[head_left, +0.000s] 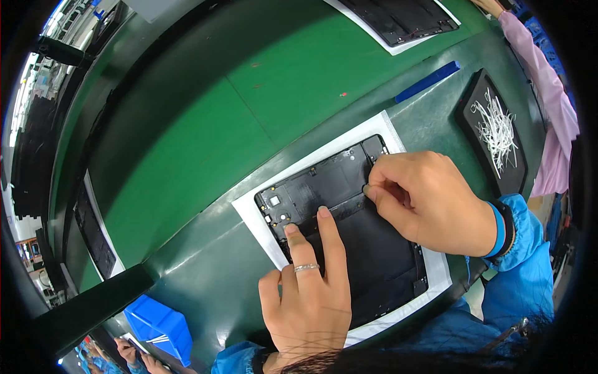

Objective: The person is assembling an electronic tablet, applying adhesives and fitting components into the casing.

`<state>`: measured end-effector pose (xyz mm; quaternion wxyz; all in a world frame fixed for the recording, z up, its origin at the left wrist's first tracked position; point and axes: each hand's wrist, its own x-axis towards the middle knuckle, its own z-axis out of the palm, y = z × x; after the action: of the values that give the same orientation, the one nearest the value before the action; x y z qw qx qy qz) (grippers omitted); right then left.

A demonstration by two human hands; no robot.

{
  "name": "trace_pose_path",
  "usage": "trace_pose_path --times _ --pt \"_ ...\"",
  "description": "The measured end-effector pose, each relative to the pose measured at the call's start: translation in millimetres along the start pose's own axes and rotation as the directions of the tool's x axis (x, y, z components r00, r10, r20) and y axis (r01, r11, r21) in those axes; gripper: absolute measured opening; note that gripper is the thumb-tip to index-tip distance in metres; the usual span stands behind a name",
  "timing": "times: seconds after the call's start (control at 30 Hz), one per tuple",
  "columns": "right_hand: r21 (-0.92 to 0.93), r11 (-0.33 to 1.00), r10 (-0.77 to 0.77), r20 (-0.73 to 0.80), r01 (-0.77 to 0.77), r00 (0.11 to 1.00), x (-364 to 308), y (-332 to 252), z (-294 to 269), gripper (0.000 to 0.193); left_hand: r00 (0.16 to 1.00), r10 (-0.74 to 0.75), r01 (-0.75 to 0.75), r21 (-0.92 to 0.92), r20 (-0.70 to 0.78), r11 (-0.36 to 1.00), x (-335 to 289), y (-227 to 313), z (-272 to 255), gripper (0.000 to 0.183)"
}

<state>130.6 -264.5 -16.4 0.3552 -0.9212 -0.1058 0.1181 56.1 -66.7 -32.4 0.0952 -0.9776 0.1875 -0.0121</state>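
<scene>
A black tablet back housing [380,249] lies slantwise, inner side up, on a white sheet [252,212] in front of me. My left hand [308,302], with a ring on one finger, rests the tips of two stretched fingers on the housing's left part; its other fingers are bent. Over the upper right of the housing, my right hand [430,199] is closed in a pinch, thumb and forefinger touching the inner surface. Whatever lies between those fingertips is too small or hidden to make out. A blue wristband [497,230] circles my right wrist.
A black tray [464,115] of tangled white strips [498,134] stands at the right. Beyond the housing lie a blue bar [427,82] and a green belt [205,124] carrying other housings [398,22]. A blue bin [159,321] sits lower left. A pink sleeve [539,87] reaches in at right.
</scene>
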Motion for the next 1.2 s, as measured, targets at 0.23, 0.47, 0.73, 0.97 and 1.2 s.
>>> trace_pose_path --times 0.23,0.47,0.73,0.97,1.2 --pt "-0.031 1.000 0.005 0.007 -0.005 1.000 0.3 0.9 0.1 0.006 1.000 -0.023 0.024 0.043 -0.019 0.999 -5.5 6.8 14.0 0.054" --pt "-0.055 0.998 0.006 -0.001 -0.006 1.000 0.2 0.4 1.2 0.008 1.000 -0.018 0.019 0.039 -0.013 0.999 -2.2 7.7 12.3 0.054" --pt "-0.085 0.996 -0.015 -0.017 0.013 1.000 -0.1 1.4 3.3 0.007 1.000 -0.014 0.014 0.042 -0.002 0.999 -3.1 6.5 10.1 0.054" --pt "-0.096 0.995 -0.013 -0.015 0.011 1.000 -0.2 0.2 3.9 0.008 1.000 -0.008 0.008 0.048 0.013 0.999 -3.4 4.9 7.8 0.055" --pt "-0.107 0.994 -0.039 -0.028 0.036 0.999 1.1 3.9 5.8 0.008 1.000 -0.001 -0.001 0.052 0.030 0.999 -1.1 2.3 6.1 0.055"
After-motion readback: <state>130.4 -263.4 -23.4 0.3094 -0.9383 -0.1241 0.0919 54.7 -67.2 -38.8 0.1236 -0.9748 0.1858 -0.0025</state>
